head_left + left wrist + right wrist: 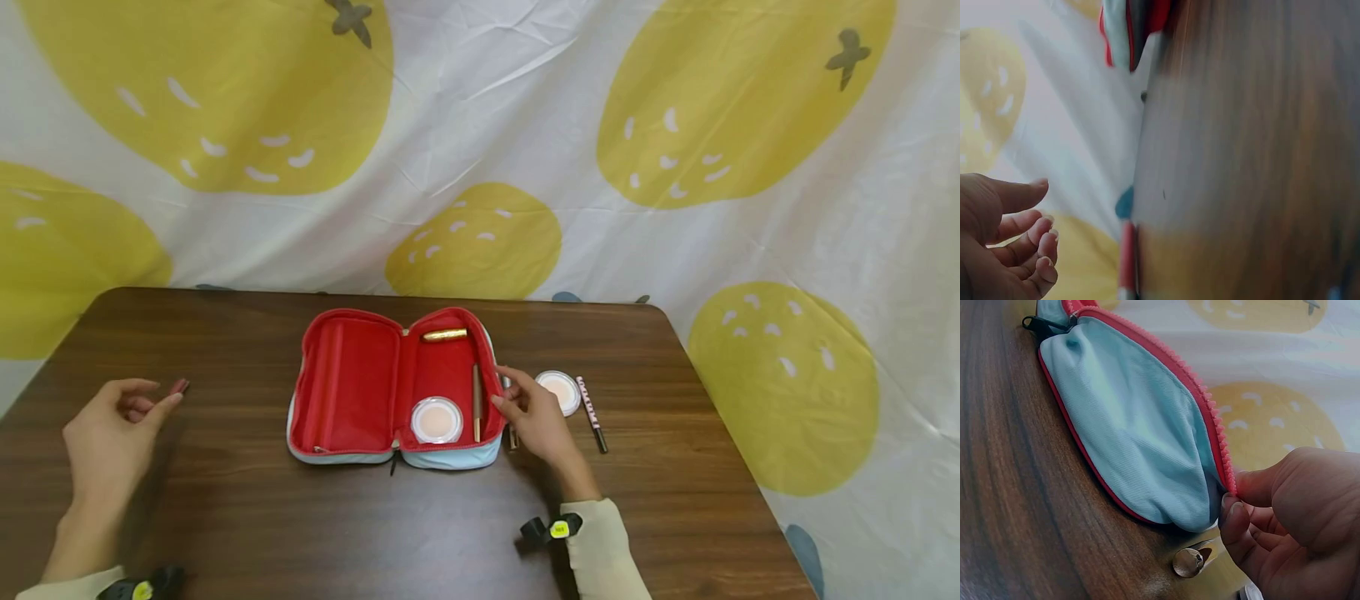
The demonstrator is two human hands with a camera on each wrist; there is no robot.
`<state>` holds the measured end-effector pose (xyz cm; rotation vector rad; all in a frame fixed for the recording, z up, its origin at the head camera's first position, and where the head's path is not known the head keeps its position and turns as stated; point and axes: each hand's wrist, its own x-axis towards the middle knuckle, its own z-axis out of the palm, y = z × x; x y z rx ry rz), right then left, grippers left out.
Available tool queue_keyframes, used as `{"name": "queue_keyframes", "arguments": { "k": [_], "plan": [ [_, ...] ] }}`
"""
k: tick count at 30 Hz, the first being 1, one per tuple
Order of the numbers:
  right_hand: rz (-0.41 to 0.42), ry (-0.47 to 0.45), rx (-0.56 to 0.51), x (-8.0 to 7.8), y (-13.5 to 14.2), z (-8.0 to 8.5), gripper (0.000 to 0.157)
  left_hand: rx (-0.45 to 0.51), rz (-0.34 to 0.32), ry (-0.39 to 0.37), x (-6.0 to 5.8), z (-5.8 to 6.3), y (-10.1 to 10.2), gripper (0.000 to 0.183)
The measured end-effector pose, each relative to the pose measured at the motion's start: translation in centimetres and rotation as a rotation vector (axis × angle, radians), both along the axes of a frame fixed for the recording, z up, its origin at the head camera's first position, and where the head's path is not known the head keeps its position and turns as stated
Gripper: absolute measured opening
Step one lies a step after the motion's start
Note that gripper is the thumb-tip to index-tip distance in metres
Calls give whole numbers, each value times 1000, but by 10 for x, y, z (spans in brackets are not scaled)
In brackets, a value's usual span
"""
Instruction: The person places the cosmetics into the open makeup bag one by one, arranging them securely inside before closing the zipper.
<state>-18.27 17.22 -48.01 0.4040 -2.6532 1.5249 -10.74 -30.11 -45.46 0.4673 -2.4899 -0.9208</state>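
Observation:
An unzipped pouch [352,383], red inside and light blue outside, lies spread on the table. My right hand [536,417] pinches its right zipper edge between thumb and fingers, as the right wrist view shows at the toothed rim [1225,450]. In the pouch's right half are a round compact [437,420], a brown pencil-like stick [476,404] and a shiny gold tube [445,335]. My left hand [112,450] hovers at the left with loosely bent fingers and holds nothing. Nearest to it is a small reddish stick [1127,256], apart from the fingers.
Right of the pouch lie a second round compact [558,390] and a pink patterned pencil [591,412] with a dark end. A shiny tube [1188,562] sits against the pouch's side, partly hidden by my right hand. A lemon-print cloth [480,125] hangs behind the brown table [247,533].

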Motion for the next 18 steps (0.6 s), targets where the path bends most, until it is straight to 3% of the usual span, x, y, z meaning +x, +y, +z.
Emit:
{"name": "queue_keyframes", "arguments": {
  "k": [9, 11, 15, 18],
  "plan": [
    [0, -4, 9, 2, -2, 0, 44, 168, 123, -157, 8, -9, -30, 44],
    [-5, -10, 14, 3, -1, -1, 44, 208, 112, -173, 10, -13, -34, 42],
    [-8, 2, 25, 3, 0, -3, 44, 445, 69, -153, 9, -24, -41, 19],
    [-3, 18, 22, 1, -1, -1, 44, 576, 44, -139, 8, -30, -45, 25]
  ]
}}
